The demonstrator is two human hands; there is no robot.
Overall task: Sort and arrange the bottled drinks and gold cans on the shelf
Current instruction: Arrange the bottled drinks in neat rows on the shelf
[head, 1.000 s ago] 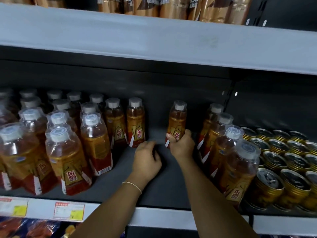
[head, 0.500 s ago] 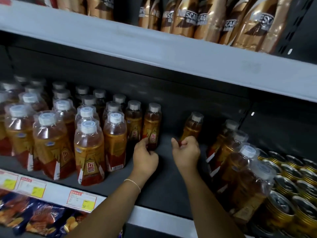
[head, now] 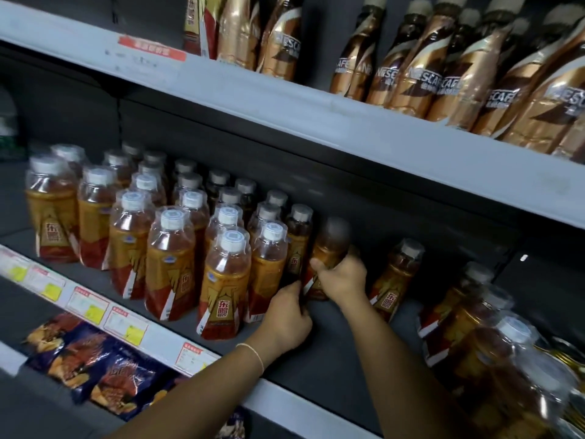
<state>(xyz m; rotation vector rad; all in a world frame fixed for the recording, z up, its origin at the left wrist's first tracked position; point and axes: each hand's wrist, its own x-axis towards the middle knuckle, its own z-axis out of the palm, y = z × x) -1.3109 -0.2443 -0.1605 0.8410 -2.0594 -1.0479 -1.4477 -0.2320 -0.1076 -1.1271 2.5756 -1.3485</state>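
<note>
- On the middle shelf [head: 332, 359], the right hand [head: 343, 278] wraps its fingers round the lower body of an amber drink bottle [head: 330, 245], which is blurred and leans slightly.
- Just left of it, the left hand [head: 285, 315] curls at the foot of the end bottle [head: 299, 239] of a block of bottles [head: 177, 248]. Whether it grips or only steadies that bottle is unclear.
- Left of both hands, the block stands upright in close rows, and this part looks done.
- Right of the right hand, a lone bottle [head: 397, 280] stands apart, with a crowded row [head: 468, 305] beyond it.
- Far right of the hands, the gold cans [head: 569, 359] barely show at the frame edge, so their order cannot be judged.
- What likely remains is closing the gap and joining the strays to the block.
</note>
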